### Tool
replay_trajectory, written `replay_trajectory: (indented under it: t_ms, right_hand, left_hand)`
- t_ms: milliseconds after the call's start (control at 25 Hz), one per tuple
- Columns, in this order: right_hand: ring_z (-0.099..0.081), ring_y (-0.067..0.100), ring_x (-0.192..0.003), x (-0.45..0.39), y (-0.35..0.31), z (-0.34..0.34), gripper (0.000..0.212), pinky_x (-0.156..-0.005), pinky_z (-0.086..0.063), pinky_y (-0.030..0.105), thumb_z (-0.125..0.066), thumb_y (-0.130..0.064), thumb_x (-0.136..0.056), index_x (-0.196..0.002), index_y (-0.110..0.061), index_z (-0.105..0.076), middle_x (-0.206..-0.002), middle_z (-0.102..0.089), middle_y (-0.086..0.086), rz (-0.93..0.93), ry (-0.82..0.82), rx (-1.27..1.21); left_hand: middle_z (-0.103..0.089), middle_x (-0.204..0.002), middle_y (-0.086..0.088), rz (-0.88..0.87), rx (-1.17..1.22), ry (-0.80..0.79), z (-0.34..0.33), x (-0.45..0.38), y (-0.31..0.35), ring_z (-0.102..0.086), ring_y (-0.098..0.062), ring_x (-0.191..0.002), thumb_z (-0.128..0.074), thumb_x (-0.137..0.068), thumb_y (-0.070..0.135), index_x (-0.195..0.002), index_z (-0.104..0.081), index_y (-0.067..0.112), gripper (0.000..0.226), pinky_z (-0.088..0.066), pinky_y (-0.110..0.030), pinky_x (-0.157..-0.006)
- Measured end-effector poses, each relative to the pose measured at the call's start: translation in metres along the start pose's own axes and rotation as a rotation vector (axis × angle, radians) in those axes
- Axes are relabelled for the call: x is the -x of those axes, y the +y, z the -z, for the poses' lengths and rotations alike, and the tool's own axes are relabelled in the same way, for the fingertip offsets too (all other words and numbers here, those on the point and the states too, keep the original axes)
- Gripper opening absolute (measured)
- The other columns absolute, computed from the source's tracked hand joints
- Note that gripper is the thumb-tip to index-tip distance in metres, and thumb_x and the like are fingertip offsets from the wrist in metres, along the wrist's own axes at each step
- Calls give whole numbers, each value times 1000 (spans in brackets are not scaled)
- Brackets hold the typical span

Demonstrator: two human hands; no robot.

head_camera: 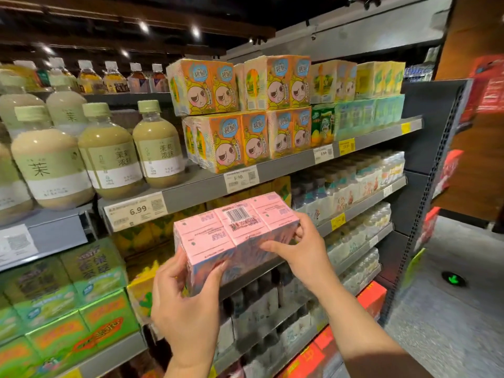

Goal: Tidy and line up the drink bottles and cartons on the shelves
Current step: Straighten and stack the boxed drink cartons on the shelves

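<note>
Both hands, left [188, 304] and right [297, 249], grip 1 boxy pink carton pack [234, 236] (glossy shrink-wrap); barcode up.

Both hands are holding a pink pack [234, 236] of cartons in front of the shelves, its barcode face turned up. The left hand [188, 304] is gripping the pack's near lower corner, fingers curled round its end. The right hand [297, 246] is pinching its right end, thumb on the near side and fingers over the top edge. Above the pack, orange packs [240, 113] are sitting two high on a grey shelf [294, 163]. Left of the orange packs, green-capped bottles [111, 151] are standing in a row. Below and left of the pink pack, green packs [68, 304] are lying stacked. Right of it, wrapped small bottles [354, 181] are filling the lower shelves.
</note>
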State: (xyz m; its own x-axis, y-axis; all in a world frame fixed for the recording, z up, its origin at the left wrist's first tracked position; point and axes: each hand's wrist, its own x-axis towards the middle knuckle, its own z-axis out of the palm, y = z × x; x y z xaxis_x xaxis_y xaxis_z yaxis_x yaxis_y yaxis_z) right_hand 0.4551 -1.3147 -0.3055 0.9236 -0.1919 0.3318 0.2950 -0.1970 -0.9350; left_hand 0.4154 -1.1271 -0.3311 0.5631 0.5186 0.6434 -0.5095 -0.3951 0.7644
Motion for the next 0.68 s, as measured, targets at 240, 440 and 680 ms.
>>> replay_trajectory:
  t_ms: [240,440,680]
  right_hand:
    - [-60,-1,-105,-3,2,137,66,-85,-49,24,-92,-30,-59,-109,-44,-52,-110,-66,-20,37,107,42]
    - [-63,-5,-98,10,13,278,65,-81,-49,18,-92,-24,-59,-110,-38,-55,-102,-68,-25,50,239,51]
    - [-67,4,-99,9,25,409,63,-81,-55,31,-90,-25,-63,-115,-35,-55,-105,-70,-16,60,393,86]
  left_hand:
    - [-63,-111,7,4,56,-39,-94,66,67,-61,-12,-105,-90,-62,25,-115,-66,17,59,-55,-41,-87]
    - [-58,-103,27,25,174,-109,-191,141,133,-58,-1,-98,-91,-57,26,-105,-61,33,57,-52,-29,-85]
    - [-63,-104,18,-16,244,-256,-294,199,193,-62,-9,-100,-90,-59,29,-108,-65,29,56,-53,-37,-88]
